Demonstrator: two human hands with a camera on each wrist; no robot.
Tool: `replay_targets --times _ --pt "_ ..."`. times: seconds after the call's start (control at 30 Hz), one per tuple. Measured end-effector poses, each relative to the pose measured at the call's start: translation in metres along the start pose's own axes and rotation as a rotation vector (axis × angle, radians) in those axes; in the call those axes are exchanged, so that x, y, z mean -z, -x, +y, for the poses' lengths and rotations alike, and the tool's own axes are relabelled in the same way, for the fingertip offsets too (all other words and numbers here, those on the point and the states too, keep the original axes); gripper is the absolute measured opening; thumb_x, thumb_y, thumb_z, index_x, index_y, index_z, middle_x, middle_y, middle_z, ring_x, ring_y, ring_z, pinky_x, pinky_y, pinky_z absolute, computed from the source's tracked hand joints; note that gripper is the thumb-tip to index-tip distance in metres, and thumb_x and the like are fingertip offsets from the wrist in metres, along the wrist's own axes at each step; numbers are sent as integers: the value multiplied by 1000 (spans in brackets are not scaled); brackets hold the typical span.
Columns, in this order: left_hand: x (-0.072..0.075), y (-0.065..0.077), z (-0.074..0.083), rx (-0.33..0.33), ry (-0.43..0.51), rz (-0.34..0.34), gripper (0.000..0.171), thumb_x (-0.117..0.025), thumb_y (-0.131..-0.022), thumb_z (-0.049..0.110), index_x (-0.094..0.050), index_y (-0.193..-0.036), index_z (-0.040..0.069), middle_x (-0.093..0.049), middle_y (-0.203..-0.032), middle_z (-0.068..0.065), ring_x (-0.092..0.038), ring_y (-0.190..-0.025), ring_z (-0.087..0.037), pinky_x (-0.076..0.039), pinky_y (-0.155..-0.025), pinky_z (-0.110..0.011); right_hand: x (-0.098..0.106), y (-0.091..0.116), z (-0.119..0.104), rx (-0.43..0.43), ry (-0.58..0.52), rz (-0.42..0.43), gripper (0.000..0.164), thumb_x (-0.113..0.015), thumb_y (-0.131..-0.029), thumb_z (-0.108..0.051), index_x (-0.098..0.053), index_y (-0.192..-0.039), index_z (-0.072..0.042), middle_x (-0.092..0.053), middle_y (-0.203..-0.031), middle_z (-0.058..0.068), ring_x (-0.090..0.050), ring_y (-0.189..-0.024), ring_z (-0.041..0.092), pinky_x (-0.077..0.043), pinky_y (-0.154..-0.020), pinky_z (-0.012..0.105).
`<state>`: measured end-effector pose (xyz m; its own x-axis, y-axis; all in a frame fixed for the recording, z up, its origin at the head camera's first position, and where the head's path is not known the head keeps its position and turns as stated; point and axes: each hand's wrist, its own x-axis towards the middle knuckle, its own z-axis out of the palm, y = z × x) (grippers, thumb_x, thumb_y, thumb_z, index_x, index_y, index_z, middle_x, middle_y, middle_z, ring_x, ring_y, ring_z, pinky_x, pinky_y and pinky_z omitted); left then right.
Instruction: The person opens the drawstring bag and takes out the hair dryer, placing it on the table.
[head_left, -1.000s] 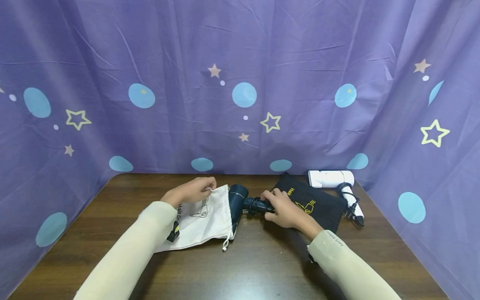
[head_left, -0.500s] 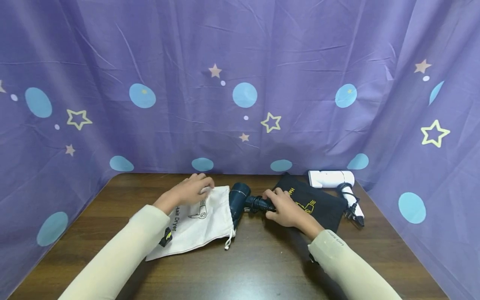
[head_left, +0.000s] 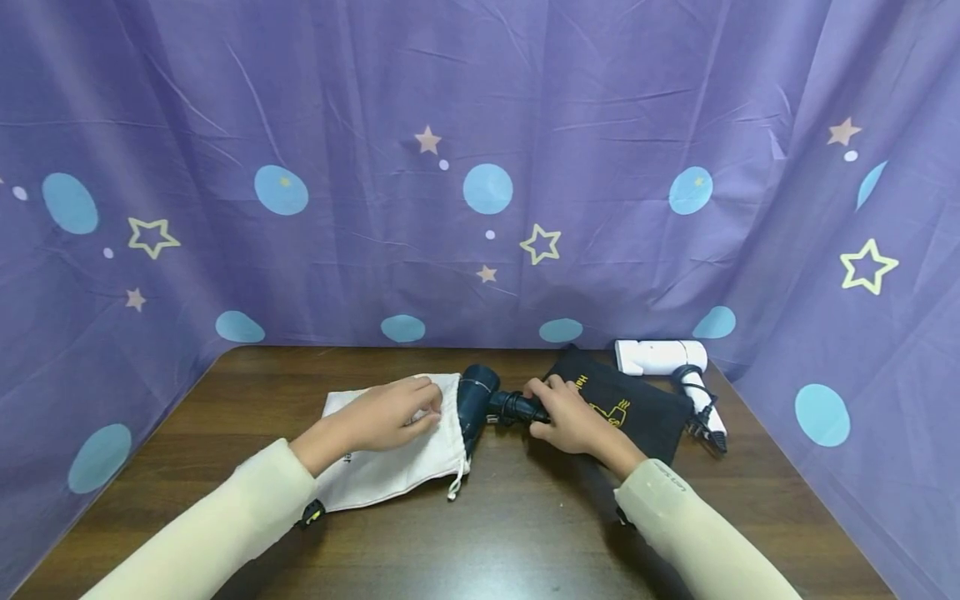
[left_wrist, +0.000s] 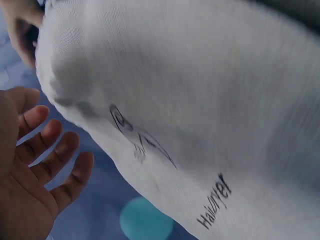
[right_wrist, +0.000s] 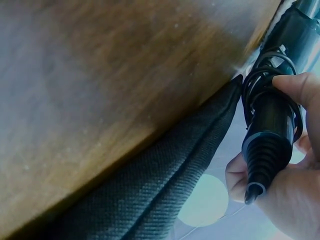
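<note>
A dark blue hair dryer lies partly inside the mouth of a white drawstring bag printed with a hair dryer drawing. My right hand grips its handle, where the black cord is wound, outside the bag. Over the white bag hovers my left hand. In the left wrist view its fingers are loosely bent beside the cloth and hold nothing. The part of the dryer within the bag is hidden.
Beneath and beyond my right hand lies a black bag with yellow print. A white hair dryer with a wrapped cord rests at the back right of the wooden table. A purple curtain hangs behind.
My left hand has let go of the white bag's upper edge and moved down and toward me over it. The dryer head has shifted slightly; my right hand keeps its grip.
</note>
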<state>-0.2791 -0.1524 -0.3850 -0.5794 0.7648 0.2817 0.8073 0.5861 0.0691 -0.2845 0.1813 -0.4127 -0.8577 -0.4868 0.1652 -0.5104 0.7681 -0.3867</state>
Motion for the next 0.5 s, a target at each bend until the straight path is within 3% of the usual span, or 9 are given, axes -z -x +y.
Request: replay_targets --times 0.1,0.23,0.37,0.5 --pt "-2 5 14 -32 -3 -21 22 -69 -96 38 -56 -100 21 -52 -91 10 -49 -78 -5 -45 -64 -26 0 0 0 0 3 4 40 -73 -90 -15 -57 -126 -15 -54 -110 11 -43 -89 25 -36 -77 40" --pt "-8 12 30 -53 -24 -98 40 -77 -86 45 -53 -104 19 -46 -93 10 -46 -78 -7 -41 -59 -25 1 0 -1 -3 4 4 40 -73 -90 -15 -57 -126 -15 -54 -110 11 -43 -89 25 -36 -76 40" --pt "-14 16 40 -55 -56 -109 48 -85 -78 37 -52 -107 18 -46 -97 8 -47 -83 -10 -43 -61 -27 1 0 -3 -4 4 5 40 -73 -89 -15 -58 -126 -15 -54 -110 11 -43 -89 26 -36 -76 40" --pt "-16 18 44 -63 -84 -82 43 -84 -73 21 -52 -101 17 -44 -93 7 -47 -81 -12 -43 -59 -26 0 0 -2 -7 5 2 40 -73 -90 -16 -57 -127 -16 -54 -111 11 -42 -89 25 -36 -76 40"
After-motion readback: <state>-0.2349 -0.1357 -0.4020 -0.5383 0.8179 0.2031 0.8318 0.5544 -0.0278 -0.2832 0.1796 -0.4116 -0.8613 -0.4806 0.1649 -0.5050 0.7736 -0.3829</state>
